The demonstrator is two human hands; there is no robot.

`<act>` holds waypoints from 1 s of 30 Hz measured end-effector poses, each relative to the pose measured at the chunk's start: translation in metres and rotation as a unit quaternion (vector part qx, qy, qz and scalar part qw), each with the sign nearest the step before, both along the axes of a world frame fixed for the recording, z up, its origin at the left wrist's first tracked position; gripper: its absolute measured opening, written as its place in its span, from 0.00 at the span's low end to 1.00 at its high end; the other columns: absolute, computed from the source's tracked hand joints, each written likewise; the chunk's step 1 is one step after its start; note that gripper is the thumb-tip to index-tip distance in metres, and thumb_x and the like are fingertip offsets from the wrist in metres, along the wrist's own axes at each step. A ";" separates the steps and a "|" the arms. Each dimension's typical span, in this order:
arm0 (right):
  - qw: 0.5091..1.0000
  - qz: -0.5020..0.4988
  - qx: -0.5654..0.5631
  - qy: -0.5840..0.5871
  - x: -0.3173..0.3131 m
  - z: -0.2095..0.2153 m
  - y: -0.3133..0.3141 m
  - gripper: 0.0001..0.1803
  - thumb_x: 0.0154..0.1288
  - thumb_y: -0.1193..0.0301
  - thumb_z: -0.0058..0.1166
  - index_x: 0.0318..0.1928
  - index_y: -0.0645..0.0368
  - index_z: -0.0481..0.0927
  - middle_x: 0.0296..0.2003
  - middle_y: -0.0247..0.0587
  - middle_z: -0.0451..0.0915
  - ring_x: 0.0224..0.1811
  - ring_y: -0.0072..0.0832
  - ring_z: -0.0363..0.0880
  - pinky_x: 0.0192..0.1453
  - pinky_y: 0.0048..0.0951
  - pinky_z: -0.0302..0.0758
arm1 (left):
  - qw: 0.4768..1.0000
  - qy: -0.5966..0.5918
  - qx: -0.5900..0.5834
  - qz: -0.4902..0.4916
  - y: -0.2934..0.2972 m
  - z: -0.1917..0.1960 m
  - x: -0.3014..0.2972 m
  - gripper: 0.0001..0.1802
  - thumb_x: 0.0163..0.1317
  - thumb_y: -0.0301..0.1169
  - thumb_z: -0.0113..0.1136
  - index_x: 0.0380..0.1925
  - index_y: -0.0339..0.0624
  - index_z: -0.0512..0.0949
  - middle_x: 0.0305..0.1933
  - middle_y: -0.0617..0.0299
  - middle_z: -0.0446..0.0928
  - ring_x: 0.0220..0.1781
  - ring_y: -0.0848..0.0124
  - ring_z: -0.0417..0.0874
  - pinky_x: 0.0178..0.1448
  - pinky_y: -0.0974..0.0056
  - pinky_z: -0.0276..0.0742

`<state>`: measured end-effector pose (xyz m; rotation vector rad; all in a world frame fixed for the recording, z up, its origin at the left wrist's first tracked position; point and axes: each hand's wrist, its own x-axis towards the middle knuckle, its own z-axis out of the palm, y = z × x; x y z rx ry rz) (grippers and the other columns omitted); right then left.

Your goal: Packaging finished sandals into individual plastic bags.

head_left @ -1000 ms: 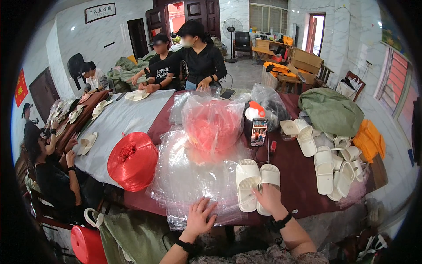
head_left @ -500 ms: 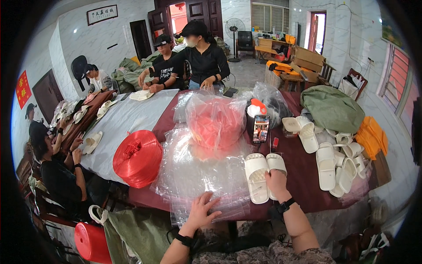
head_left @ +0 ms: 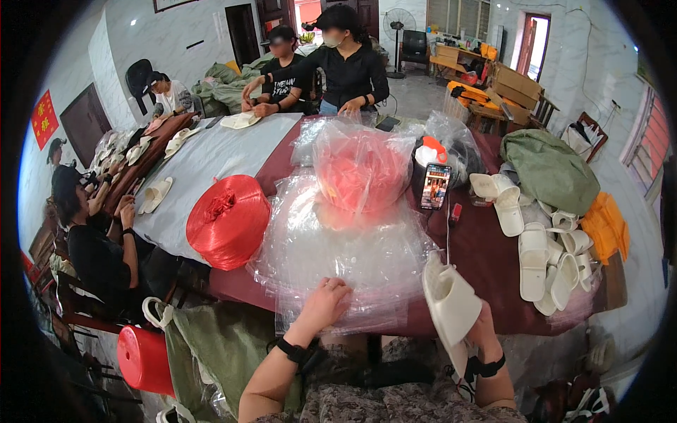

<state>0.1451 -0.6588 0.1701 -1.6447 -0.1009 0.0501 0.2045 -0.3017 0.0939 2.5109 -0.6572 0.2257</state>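
White slipper (head_left: 451, 310), tilted and off the surface, is held in the air by the near edge of the big maroon-covered table (head_left: 497, 278). Next in size on that table comes a fanned spread of clear plastic bags (head_left: 338, 257), with a red bundle under clear film (head_left: 363, 176) at its far side; smaller again are a red roll of twine (head_left: 229, 222) to the left and a heap of pale slippers (head_left: 534, 261) to the right. From this layout, the step in hand looks to be handling footwear beside the bags, held up but not yet inside one. The next move would seem to call for one bag parted from the spread, its mouth opened wide. The left hand (head_left: 323, 309) lies back upward on the bags' near edge, fingers loosely bent, pinching nothing that can be seen. The right hand (head_left: 485, 328) is closed on the slipper from its right side; the fingertips are hidden behind it, so how hard they press, or whether a second slipper sits there, I cannot tell.
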 end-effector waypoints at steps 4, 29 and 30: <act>0.982 0.186 0.037 -0.001 -0.015 0.000 0.022 0.14 0.70 0.74 0.53 0.53 0.65 0.80 0.44 0.35 0.85 0.46 0.18 0.79 0.50 0.27 0.78 | 0.999 0.009 -0.025 0.022 -0.002 -0.001 0.005 0.17 0.52 0.29 0.69 0.44 0.45 0.83 0.49 0.56 0.80 0.51 0.52 0.77 0.56 0.53 0.77; 0.910 0.231 -0.303 -0.166 0.010 -0.036 0.087 0.16 0.66 0.60 0.55 0.39 0.63 0.77 0.32 0.54 0.81 0.35 0.52 0.81 0.37 0.47 0.76 | 0.960 0.126 -0.245 0.052 0.012 0.015 0.034 0.08 0.62 0.29 0.65 0.38 0.36 0.85 0.36 0.54 0.82 0.35 0.62 0.83 0.41 0.61 0.78; 0.908 0.194 -0.330 -0.172 0.012 -0.037 0.087 0.16 0.67 0.60 0.54 0.36 0.64 0.77 0.30 0.54 0.81 0.33 0.53 0.81 0.36 0.48 0.76 | 0.962 0.105 -0.247 0.052 0.008 0.026 0.032 0.08 0.63 0.29 0.65 0.38 0.37 0.85 0.36 0.54 0.81 0.34 0.61 0.83 0.40 0.61 0.78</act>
